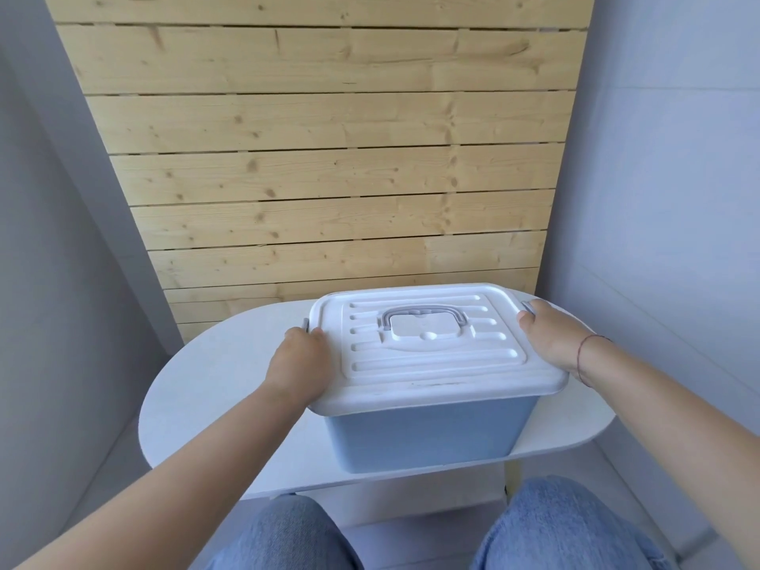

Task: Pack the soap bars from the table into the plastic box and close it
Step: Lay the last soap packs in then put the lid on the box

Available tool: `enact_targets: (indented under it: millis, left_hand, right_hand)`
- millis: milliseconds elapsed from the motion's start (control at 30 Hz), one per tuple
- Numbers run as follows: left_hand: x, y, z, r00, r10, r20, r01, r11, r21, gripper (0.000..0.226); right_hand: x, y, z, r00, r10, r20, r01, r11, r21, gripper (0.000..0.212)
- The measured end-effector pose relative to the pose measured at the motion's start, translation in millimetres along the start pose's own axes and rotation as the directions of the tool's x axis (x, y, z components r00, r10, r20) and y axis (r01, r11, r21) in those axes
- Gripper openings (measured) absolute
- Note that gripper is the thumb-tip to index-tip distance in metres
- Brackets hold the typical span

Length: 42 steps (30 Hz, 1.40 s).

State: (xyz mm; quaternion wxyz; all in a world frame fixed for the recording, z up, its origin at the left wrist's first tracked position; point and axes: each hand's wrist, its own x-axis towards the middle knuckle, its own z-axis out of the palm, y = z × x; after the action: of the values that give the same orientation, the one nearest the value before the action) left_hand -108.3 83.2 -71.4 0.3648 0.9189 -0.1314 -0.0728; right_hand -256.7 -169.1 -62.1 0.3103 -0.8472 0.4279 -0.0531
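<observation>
A pale blue plastic box [427, 436] stands on the white oval table [214, 384], covered by its white ribbed lid [436, 364] with a grey carry handle [423, 316] lying flat on top. My left hand [298, 357] grips the lid's left edge, fingers curled over a grey side latch [305, 325]. My right hand [551, 337] holds the lid's right edge at the other grey latch [528, 308]. No soap bars show on the table; the box's inside is hidden by the lid.
A wall of pale wooden planks [329, 158] rises behind the table, with grey walls on both sides. My knees in blue jeans [551, 524] sit below the table's near edge.
</observation>
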Motion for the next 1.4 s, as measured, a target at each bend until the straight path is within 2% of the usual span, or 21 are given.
enact_targets:
  millis: [67,133,200,267,367,400,467,567,767,867,1233,1400]
  left_hand:
    - [-1.0,1.0,-1.5,1.000,-0.007,0.002,0.007,0.999,-0.037,0.037]
    - [-3.0,0.6,-4.7,0.998,-0.032,0.046,0.038,0.990,-0.132,0.033]
    - [-9.9,-3.7,-9.2,0.990,-0.068,0.120,0.103,0.943,-0.318,0.032]
    - [-23.6,-17.3,-9.0,0.986,-0.040,0.161,0.112,0.878,-0.465,0.045]
    - [-49.8,-29.6,1.9,0.993,0.021,0.112,0.056,0.765,-0.642,0.064]
    - [-52.2,-29.5,6.0,0.996,0.012,0.088,0.052,0.728,-0.684,0.064]
    - [-48.7,-27.0,12.4,0.998,-0.001,0.055,0.040,0.692,-0.721,0.058]
    - [-37.7,-21.8,14.3,0.999,0.000,0.044,0.032,0.685,-0.728,0.053]
    - [10.9,-15.6,11.1,0.997,0.009,0.074,0.049,0.668,-0.742,0.051]
    - [31.8,-13.2,8.7,0.997,0.015,0.074,0.044,0.673,-0.738,0.043]
    - [74.2,-5.7,5.0,0.997,-0.021,0.080,0.074,0.671,-0.738,0.052]
    - [75.3,-8.0,12.9,0.998,-0.010,0.058,0.050,0.666,-0.744,0.044]
  right_hand:
    - [-1.3,2.8,0.3,1.000,-0.029,0.006,0.029,0.998,0.060,0.044]
    - [-8.2,7.0,-2.0,0.997,-0.077,0.025,0.070,0.974,0.215,0.035]
    - [-26.6,14.4,-5.6,0.986,-0.148,0.076,0.091,0.862,0.499,0.029]
    - [-50.2,23.8,-1.7,0.973,-0.214,0.084,0.096,0.710,0.697,0.030]
    - [-67.9,32.2,20.6,0.986,-0.165,-0.011,0.097,0.525,0.846,0.035]
    - [-68.6,31.5,26.7,0.991,-0.126,-0.043,0.098,0.472,0.876,0.037]
    - [-62.7,26.9,32.9,0.995,-0.068,-0.076,0.098,0.429,0.898,0.039]
    - [-49.4,19.4,34.3,0.995,-0.064,-0.080,0.099,0.400,0.911,0.038]
    - [-5.5,-3.2,43.7,0.993,-0.096,-0.071,0.106,0.429,0.897,0.038]
    - [16.5,-16.8,47.5,0.990,-0.133,-0.052,0.107,0.441,0.891,0.034]
    - [70.1,-42.4,56.4,0.983,-0.180,-0.041,0.124,0.477,0.870,0.036]
    - [73.7,-43.5,56.5,0.980,-0.195,-0.050,0.142,0.494,0.858,0.031]
